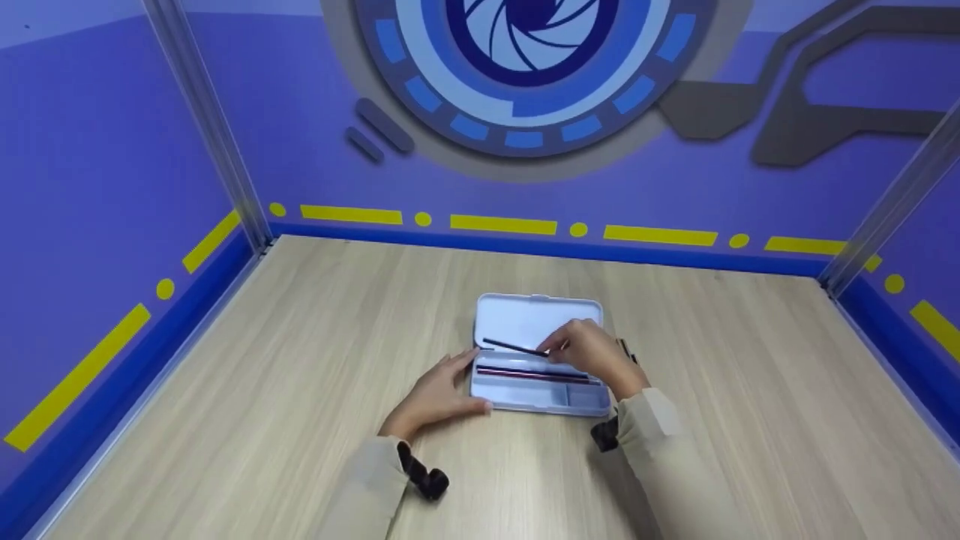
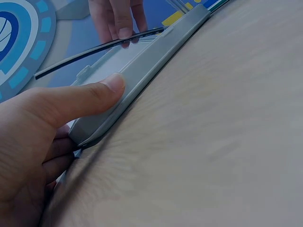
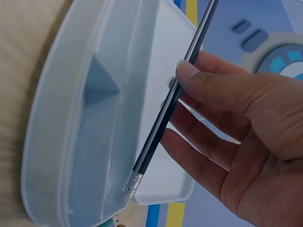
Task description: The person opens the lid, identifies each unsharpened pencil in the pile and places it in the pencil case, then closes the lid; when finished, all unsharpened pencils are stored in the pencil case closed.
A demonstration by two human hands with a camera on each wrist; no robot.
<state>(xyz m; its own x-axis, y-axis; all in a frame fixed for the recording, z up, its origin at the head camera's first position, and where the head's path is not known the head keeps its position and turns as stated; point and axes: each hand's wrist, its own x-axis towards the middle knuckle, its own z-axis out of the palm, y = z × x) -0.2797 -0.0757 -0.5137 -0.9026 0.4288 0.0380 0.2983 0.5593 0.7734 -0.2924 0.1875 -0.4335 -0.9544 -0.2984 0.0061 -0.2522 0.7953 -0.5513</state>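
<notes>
Head view shows the right hand (image 1: 592, 356) pinching a slim black eraser-tipped pencil (image 1: 514, 347) over the open pale-grey plastic pencil case (image 1: 537, 311) at frame centre, so lowering it level suits while the left hand (image 1: 439, 394), thumb pressed on the rim, steadies the case on the desk (image 1: 262, 360).

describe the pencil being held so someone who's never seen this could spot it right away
In the middle of the wooden table lies an open pale blue pencil case. Above its tray, the right hand pinches a thin black pencil with a metal ferrule at one end. Unlike the dark red pencil lying flat in the tray, this one is lifted and slanted.
</notes>
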